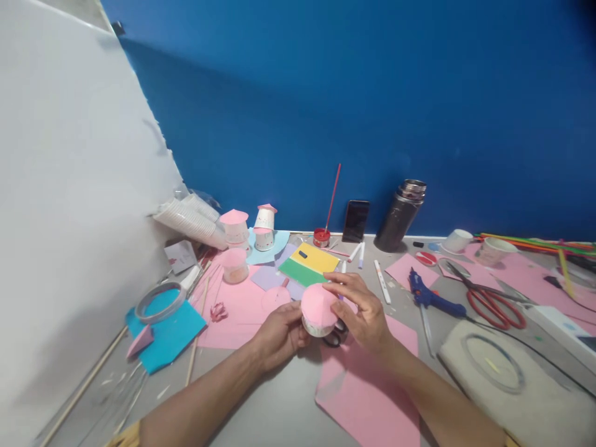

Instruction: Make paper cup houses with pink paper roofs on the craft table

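The paper cup with a pink paper cone on top [318,312] sits between both hands, just above the grey table [270,410]. The left hand [278,335] holds its left side, fingers curled tight on it. The right hand [365,310] rests on the right side, with fingers spread and touching the pink top. Under the right fingers lie black-handled scissors [334,338] and a pink paper sheet [367,391]. A blue glue gun [431,297] lies to the right of the right fingers. More little cup houses [235,226] stand far behind the left fingers.

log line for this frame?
left hand: holds paper cup | right hand: on cup's pink cap | scissors: beneath cup | glue gun: idle on table
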The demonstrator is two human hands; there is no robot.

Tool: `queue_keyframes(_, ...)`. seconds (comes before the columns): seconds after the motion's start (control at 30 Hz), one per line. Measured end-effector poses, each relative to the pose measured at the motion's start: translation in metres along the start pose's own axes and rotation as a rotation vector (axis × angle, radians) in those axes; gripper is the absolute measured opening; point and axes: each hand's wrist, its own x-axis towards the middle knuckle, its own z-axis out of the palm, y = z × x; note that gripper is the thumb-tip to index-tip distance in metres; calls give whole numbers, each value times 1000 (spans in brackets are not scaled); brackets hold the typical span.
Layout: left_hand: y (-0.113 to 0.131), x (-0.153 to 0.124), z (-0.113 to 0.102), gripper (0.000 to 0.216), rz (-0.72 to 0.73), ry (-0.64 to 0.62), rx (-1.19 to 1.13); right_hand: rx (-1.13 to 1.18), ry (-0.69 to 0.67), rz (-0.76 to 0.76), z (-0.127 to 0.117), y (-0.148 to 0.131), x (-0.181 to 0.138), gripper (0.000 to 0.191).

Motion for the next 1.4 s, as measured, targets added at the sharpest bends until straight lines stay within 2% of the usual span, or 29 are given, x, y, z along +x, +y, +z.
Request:
queue_keyframes(0.27, 1, 0, 2, 14, -11, -32, -25, 102, 9, 125, 3, 4, -1, 24)
queue_keyframes(0.37, 4, 2, 0, 4, 4, -12, -100, 172, 95, 344, 0, 6, 4, 31)
queue_keyframes(0.43, 7, 4, -3, 3, -1, 9, -164, 223, 99, 525, -1, 10, 7, 38)
queue_keyframes(0.5, 10, 4, -4, 5, -8, 20, -202, 342, -16, 685, 0, 13, 8, 46)
queue_keyframes(0.6, 14, 3, -3, 7, 10, 27, -221, 644, -242, 893, 7, 14, 3, 52)
queue_keyframes(0.7, 15, 0, 1, 9, 6, 14, -218, 890, -311, 1010, 14, 13, -6, 49)
queue_keyframes(0.8, 12, -1, 3, 8, -9, -2, -193, 1015, -295, 1042, 16, 15, -11, 44)
queue_keyframes(0.93, 7, -2, 1, 11, 110, 60, -47, 1068, -142, 1084, 15, 18, -9, 39)
queue_keyframes(1.0, 6, -4, 0, 23, 196, 61, 58, 1063, -57, 1095, 14, 18, -6, 38)
queue_keyframes(1.07, 7, -7, 0, 41, 289, 10, 145, 1051, -12, 1100, 15, 17, -5, 38)
queue_keyframes(1.17, 9, -11, 3, 56, 420, -48, 259, 1049, -56, 1083, 19, 14, -7, 38)
queue_keyframes(1.23, 9, -13, 6, 59, 437, -47, 306, 1059, -122, 1050, 23, 11, -9, 39)
queue_keyframes(1.4, 8, -14, 10, 46, 415, -38, 296, 1067, -292, 996, 25, 4, -13, 47)
